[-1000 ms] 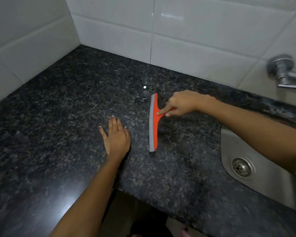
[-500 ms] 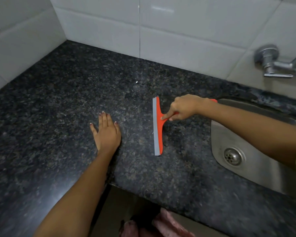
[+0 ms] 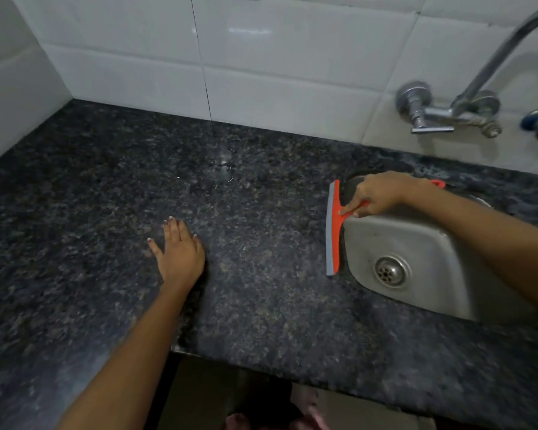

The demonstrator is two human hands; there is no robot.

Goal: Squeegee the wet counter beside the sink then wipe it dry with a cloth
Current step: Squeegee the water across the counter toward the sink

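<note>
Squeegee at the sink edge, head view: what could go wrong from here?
1. A small puddle near the back wall lies well left of the squeegee, so this stroke may have missed it.
2. The blade sits right at the sink rim; pulled further, it could drop over the edge.
3. The left hand rests flat on the counter and could slip if that area is wet.

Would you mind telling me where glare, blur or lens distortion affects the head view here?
Head view: ceiling-light glare sits on the white wall tiles and on the wet patch of the counter; the lower corners smear; wide-angle bending curves the counter's edges; the squeegee and sink stay fairly sharp.
</note>
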